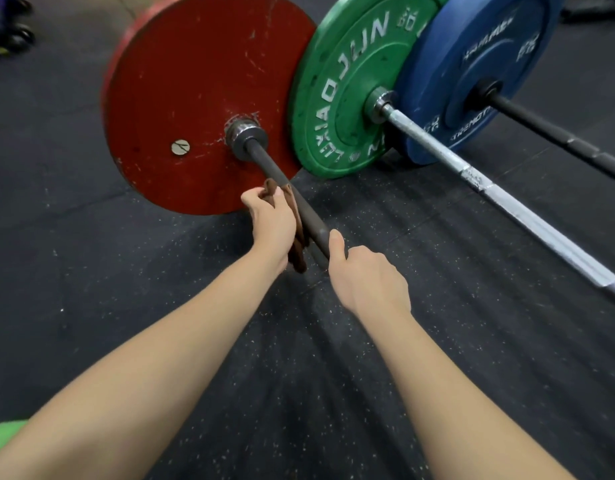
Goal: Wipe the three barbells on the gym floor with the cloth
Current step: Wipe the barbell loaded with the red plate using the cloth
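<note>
One wide-angle view, worn on the person's head, faces forward and steeply down at the gym floor (91,289). It sits close: forearms (160,375) run from the bottom edge to the left hand (273,220) and right hand (366,275) at mid-frame, weight plates (195,81) along the top.

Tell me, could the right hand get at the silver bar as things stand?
Probably yes. The right hand grips the dark bar, and only bare floor lies between it and the silver bar to its right. It would have to let go first.
</note>
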`<action>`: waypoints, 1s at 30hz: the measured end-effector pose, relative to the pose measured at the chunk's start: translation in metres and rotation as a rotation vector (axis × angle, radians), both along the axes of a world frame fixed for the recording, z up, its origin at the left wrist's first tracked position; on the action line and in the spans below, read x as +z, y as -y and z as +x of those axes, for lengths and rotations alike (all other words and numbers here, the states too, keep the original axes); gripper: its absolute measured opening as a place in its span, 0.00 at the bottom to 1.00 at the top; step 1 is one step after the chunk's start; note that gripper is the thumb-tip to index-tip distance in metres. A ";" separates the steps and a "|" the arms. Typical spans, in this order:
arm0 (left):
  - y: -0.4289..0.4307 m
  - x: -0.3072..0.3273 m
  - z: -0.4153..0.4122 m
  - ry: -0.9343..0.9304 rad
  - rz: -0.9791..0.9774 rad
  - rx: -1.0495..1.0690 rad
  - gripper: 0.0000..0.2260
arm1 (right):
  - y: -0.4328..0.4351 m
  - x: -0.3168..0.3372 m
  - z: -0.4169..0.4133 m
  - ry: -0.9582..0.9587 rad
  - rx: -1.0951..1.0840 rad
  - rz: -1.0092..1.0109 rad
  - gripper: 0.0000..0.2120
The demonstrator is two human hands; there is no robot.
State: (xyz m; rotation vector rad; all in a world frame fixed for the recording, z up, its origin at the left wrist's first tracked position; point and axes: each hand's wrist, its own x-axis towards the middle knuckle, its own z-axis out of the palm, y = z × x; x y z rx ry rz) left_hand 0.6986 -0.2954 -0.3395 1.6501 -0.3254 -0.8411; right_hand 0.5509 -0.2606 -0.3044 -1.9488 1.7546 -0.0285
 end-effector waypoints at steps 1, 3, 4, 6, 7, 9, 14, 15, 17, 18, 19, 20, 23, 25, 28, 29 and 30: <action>-0.005 -0.006 -0.005 -0.005 0.001 -0.021 0.05 | 0.000 -0.001 0.001 -0.007 0.005 -0.004 0.33; -0.014 -0.015 -0.014 -0.016 -0.014 -0.041 0.05 | 0.001 -0.001 0.002 -0.024 0.006 -0.008 0.34; -0.017 -0.018 -0.018 -0.011 -0.028 -0.045 0.05 | 0.003 0.000 0.004 -0.035 0.006 -0.001 0.34; -0.020 -0.020 -0.022 0.017 -0.043 -0.053 0.05 | 0.010 0.004 0.009 -0.064 0.012 0.010 0.33; -0.020 -0.020 -0.023 0.036 -0.054 -0.055 0.05 | 0.015 0.007 0.013 -0.069 0.024 0.014 0.33; -0.020 -0.023 -0.022 0.094 -0.079 -0.057 0.05 | 0.027 0.009 0.026 -0.038 0.053 0.030 0.31; -0.005 -0.026 -0.002 0.197 -0.089 -0.051 0.05 | 0.030 -0.001 0.045 0.060 0.147 -0.041 0.27; 0.002 -0.025 0.005 0.189 -0.076 -0.045 0.05 | 0.026 -0.004 0.044 0.026 0.169 -0.112 0.25; 0.016 -0.020 0.023 0.177 -0.054 -0.018 0.04 | 0.021 -0.007 0.043 -0.025 0.187 -0.203 0.22; 0.023 -0.016 0.032 0.175 -0.044 -0.001 0.04 | 0.021 -0.007 0.044 -0.031 0.183 -0.211 0.21; 0.029 -0.012 0.040 0.175 -0.037 0.013 0.04 | 0.021 -0.006 0.044 -0.032 0.178 -0.209 0.21; 0.035 -0.009 0.047 0.180 -0.033 0.023 0.04 | 0.023 -0.006 0.045 -0.032 0.176 -0.203 0.21; 0.042 -0.007 0.055 0.181 -0.032 0.037 0.05 | 0.025 -0.005 0.044 -0.030 0.179 -0.178 0.22; 0.038 -0.009 0.048 0.166 -0.038 0.039 0.04 | 0.026 -0.006 0.045 -0.026 0.174 -0.159 0.22; 0.025 -0.021 0.031 0.176 -0.062 0.012 0.04 | 0.027 -0.006 0.046 -0.016 0.159 -0.139 0.24; 0.020 -0.024 0.026 0.176 -0.072 0.005 0.05 | 0.027 -0.006 0.046 -0.014 0.158 -0.129 0.24; 0.018 -0.025 0.023 0.173 -0.077 0.003 0.05 | 0.027 -0.006 0.045 -0.013 0.160 -0.122 0.23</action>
